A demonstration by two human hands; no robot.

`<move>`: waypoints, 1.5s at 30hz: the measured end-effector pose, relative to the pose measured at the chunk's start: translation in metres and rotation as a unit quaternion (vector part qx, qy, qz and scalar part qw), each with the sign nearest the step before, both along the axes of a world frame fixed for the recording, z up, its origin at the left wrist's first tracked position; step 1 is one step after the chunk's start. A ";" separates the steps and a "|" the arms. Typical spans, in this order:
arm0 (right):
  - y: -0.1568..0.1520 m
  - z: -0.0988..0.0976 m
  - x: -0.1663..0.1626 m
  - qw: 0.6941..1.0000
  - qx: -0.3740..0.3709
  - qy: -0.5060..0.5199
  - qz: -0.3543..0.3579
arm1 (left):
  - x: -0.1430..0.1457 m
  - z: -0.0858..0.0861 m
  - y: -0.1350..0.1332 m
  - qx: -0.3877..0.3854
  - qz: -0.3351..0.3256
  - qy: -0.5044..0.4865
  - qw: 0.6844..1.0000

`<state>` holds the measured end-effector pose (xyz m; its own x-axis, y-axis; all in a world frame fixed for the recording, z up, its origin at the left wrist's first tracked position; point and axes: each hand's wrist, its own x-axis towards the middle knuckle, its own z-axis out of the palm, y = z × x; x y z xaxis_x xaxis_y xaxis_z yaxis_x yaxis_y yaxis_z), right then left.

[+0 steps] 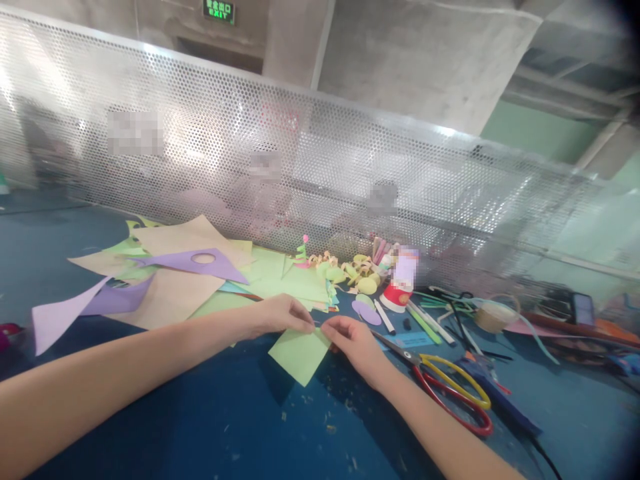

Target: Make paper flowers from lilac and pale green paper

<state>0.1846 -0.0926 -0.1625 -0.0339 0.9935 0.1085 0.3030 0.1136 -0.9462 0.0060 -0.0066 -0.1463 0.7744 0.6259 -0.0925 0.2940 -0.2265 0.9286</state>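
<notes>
A small square of light green paper [301, 359] hangs tilted above the blue table, one corner pointing down toward me. At its upper edge my left hand [286, 315] pinches it between thumb and fingers. My right hand [355, 343] grips the same piece close by, near the upper right corner. The two sets of fingertips almost meet. Just right of my right hand lie scissors [450, 387] with one yellow and one red handle loop, their blades partly hidden behind that hand.
Paper sheets in green, beige and purple [220, 263] pile up behind my left hand. Curled paper strips [357, 270], a red and white cup [397, 298], markers [425, 323], a blue glue gun [500, 393] with a cord and a tape roll [493, 315] lie rightward. A perforated metal screen [330, 153] bounds the back.
</notes>
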 end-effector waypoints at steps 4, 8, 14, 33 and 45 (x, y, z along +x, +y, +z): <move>-0.001 0.000 0.000 1.000 0.005 -0.006 0.010 | 0.000 0.000 0.000 -0.037 0.011 0.024 0.999; -0.001 0.000 0.000 1.000 0.008 -0.001 0.019 | 0.000 0.001 -0.001 -0.077 -0.007 0.016 0.997; 0.004 -0.002 0.001 0.997 0.003 0.070 -0.045 | 0.001 0.000 0.001 -0.063 0.002 0.000 0.998; 0.002 -0.002 0.001 1.000 -0.004 0.018 0.001 | -0.001 -0.001 0.002 -0.028 -0.001 0.037 0.999; 0.001 -0.002 0.002 1.000 -0.001 0.014 0.023 | -0.003 0.010 -0.002 -0.103 -0.001 0.046 0.994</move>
<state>0.1869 -0.0914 -0.1642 -0.0761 0.9912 0.1085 0.2703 0.1253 -0.9546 0.0031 -0.0089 -0.1367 0.7587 0.5841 -0.2885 0.3786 -0.0351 0.9249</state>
